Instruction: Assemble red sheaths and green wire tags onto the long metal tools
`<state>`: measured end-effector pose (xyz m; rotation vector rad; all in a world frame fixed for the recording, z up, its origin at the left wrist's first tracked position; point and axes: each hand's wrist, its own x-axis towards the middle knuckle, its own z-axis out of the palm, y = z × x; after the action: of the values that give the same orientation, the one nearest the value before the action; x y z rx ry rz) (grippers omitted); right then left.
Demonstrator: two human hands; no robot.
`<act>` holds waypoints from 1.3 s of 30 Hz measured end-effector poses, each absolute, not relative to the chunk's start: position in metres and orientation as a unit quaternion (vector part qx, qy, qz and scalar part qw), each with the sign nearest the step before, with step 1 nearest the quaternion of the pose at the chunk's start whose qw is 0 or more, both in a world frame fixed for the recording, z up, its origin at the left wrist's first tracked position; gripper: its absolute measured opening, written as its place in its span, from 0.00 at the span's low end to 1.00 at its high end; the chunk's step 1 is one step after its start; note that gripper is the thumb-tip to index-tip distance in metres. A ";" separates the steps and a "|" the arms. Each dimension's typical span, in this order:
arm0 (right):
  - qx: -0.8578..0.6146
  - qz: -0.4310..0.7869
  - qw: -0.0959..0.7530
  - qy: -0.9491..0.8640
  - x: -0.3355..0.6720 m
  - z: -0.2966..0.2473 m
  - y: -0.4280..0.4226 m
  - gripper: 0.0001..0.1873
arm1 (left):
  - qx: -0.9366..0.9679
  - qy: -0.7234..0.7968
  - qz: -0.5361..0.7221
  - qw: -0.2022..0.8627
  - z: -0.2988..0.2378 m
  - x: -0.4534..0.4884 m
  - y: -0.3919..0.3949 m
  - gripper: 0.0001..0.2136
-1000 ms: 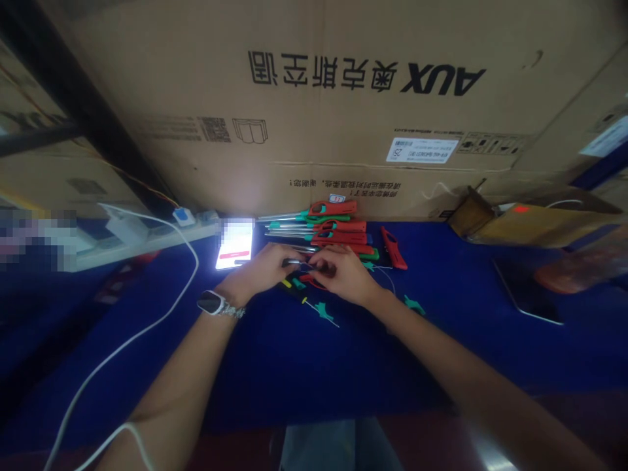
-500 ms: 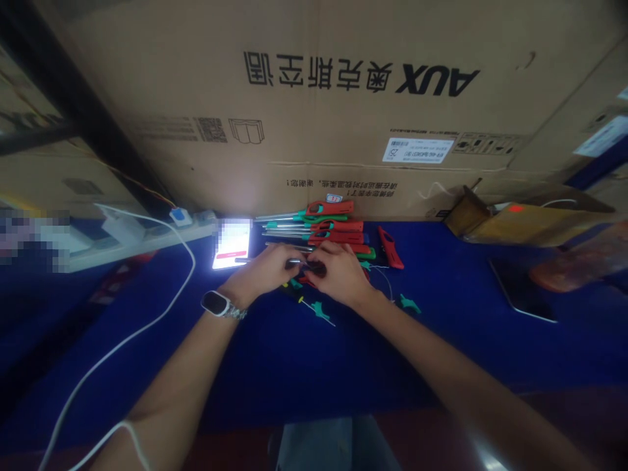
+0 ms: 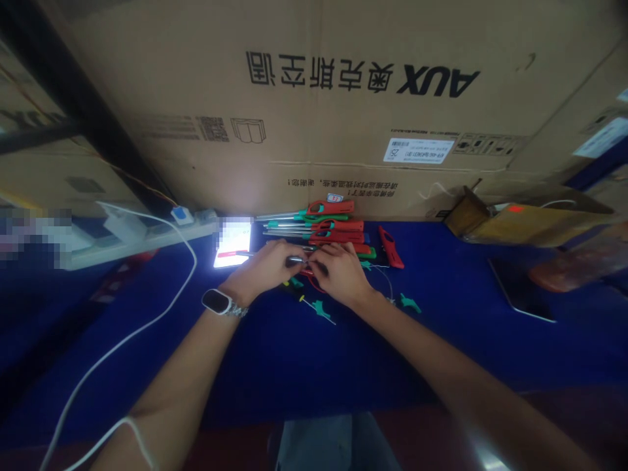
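Close together over the blue table, my two hands meet at the end of a thin metal lighter tube (image 3: 296, 260). My left hand (image 3: 265, 267) is closed around this tube, whose far end sticks out to the left over a lit phone. Fingers of my right hand (image 3: 341, 273) are pinched at the tube's right end; the small part between them is hidden. Under the right hand a red handle piece (image 3: 313, 281) partly shows. Just beyond lie several long-neck lighters (image 3: 338, 226) in a row. Green trigger pieces (image 3: 321, 309) and a thin screwdriver (image 3: 308, 302) lie nearer to me.
The lit phone (image 3: 230, 255) lies left of the lighters. A red lighter handle (image 3: 391, 248) rests at their right. Farther right are a dark phone (image 3: 520, 291) and a tan paper package (image 3: 534, 219). A white cable (image 3: 161, 320) crosses the left side; a large cardboard box (image 3: 314, 150) stands behind.
My fingertips have drawn closer together at the tube's end. More of the red handle piece shows below the right hand. The tube's left end has risen slightly.
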<state>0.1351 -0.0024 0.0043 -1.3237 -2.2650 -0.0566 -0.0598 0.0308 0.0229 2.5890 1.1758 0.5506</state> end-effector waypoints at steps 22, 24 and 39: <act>-0.469 -0.026 0.300 -0.830 0.138 0.006 -0.005 0.06 | 0.880 0.391 0.223 0.151 0.023 -0.052 0.028 0.07; -0.470 -0.014 0.310 -0.826 0.137 0.005 -0.005 0.06 | 0.876 0.384 0.232 0.178 0.022 -0.054 0.031 0.04; -0.447 0.032 0.328 -0.831 0.154 0.005 -0.002 0.03 | 0.849 0.419 0.225 0.230 0.018 -0.057 0.035 0.04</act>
<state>0.1537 -0.0024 0.0049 -1.1705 -2.1766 0.0825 -0.0570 0.0346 0.0179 2.3355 1.1518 0.6202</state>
